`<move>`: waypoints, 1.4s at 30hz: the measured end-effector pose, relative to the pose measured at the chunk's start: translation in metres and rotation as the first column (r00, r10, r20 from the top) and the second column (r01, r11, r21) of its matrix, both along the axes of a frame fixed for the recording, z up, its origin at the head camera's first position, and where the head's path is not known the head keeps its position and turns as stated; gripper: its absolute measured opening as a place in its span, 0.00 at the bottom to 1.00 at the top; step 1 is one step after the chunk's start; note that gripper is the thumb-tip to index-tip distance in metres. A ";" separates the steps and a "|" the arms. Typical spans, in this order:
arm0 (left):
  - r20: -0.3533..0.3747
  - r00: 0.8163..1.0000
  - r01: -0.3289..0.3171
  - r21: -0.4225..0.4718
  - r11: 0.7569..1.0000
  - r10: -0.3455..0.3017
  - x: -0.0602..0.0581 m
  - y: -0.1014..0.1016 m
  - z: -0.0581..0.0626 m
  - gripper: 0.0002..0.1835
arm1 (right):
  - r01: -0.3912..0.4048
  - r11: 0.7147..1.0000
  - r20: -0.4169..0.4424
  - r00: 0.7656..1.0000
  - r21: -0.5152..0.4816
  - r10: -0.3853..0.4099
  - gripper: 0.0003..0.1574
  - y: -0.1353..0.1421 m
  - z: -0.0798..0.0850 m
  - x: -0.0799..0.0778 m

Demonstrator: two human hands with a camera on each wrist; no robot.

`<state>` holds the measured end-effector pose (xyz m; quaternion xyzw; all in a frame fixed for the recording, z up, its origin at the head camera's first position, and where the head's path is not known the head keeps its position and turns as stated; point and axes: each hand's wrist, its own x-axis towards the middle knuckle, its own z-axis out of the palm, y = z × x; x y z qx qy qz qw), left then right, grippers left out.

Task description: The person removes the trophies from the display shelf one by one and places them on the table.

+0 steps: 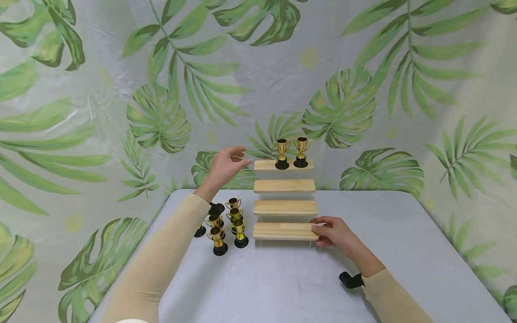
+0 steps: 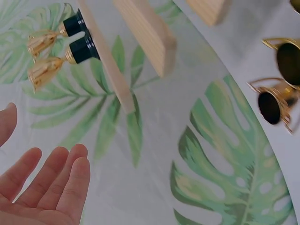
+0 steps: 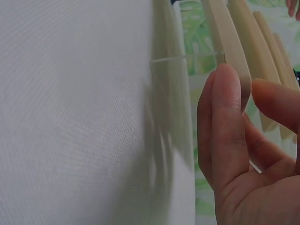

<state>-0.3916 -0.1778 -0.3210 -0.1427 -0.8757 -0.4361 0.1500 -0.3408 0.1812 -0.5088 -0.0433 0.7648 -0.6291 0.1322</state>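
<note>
A tiered wooden stand (image 1: 284,207) with several narrow boards rises on the table. Two small gold trophy cups (image 1: 281,150) with black bases stand side by side on its top board (image 1: 263,166), right of the middle. Just left of that board my left hand (image 1: 227,168) is raised, empty, its fingers apart from the wood in the left wrist view. My right hand (image 1: 338,236) pinches the right end of the lowest board (image 1: 278,232) between thumb and fingers. Left of the stand, several more trophies (image 1: 239,231) stand in rows, some partly hidden by my left arm.
A white cloth covers the table (image 1: 258,282). Behind it hangs a leaf-printed curtain (image 1: 278,89), close to the back of the stand. Clear thin legs (image 3: 168,59) support the lowest board.
</note>
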 end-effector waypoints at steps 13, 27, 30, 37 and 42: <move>0.015 0.999 0.044 0.061 0.997 -0.045 -0.023 0.044 0.005 0.29 | 0.014 1.000 -0.011 1.000 -0.002 -0.014 0.28 -0.004 0.001 0.004; 0.001 0.998 0.063 0.082 0.995 -0.063 -0.045 0.081 0.007 0.30 | 0.017 1.000 0.008 1.000 -0.015 -0.017 0.25 -0.004 0.002 0.002; -0.004 0.998 0.064 0.083 0.994 -0.063 -0.051 0.091 0.008 0.30 | 0.021 1.000 0.012 1.000 -0.018 -0.021 0.25 -0.002 0.002 0.001; 0.004 0.998 0.062 0.079 0.995 -0.063 -0.057 0.106 0.006 0.30 | 0.006 1.000 0.015 1.000 -0.018 -0.005 0.26 0.000 0.002 0.001; -0.007 0.998 0.057 0.061 0.997 -0.056 -0.060 0.112 0.005 0.29 | 0.000 1.000 0.017 1.000 -0.021 0.000 0.26 0.000 0.002 0.001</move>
